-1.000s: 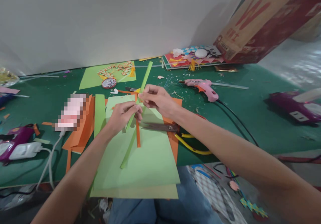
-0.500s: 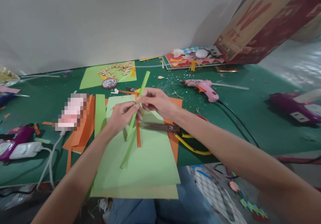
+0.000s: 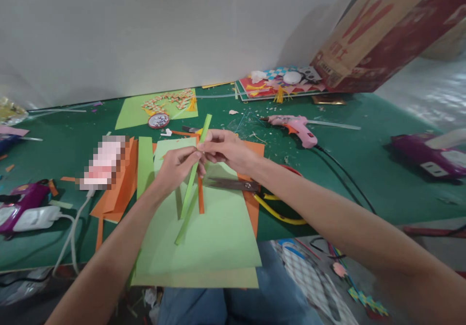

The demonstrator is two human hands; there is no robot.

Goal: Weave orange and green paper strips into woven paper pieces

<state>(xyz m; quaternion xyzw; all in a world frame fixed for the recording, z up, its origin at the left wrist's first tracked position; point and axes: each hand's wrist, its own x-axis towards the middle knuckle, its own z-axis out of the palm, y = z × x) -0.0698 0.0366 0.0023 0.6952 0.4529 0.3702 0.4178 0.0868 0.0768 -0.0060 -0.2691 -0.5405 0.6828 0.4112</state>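
Note:
A narrow green paper strip [image 3: 189,191] runs slantwise between my two hands, above light green sheets [image 3: 207,247]. My left hand [image 3: 180,167] pinches it near the middle with thumb and fingers. Close beside, touching fingertips with it, my right hand [image 3: 227,150] pinches the strip higher up. Its upper end sticks out past my fingers. Below lie a second green strip [image 3: 187,223] and an orange paper strip [image 3: 201,198], their upper parts hidden behind my hands. Scissors [image 3: 233,184] with yellow handles rest just right of my hands, partly under my right forearm.
A pink glue gun [image 3: 296,126] with its cord lies at the right. Orange folded paper [image 3: 118,184] and a blurred-out phone-like item [image 3: 105,162] are at left. Purple power sockets [image 3: 429,152] stand at far right, a cardboard box [image 3: 378,38] behind. A small round dish [image 3: 159,120] sits farther back.
The held green strip has slid down through my fingers: its upper end is lower and its bottom end reaches nearer me. Both hands stay almost in place.

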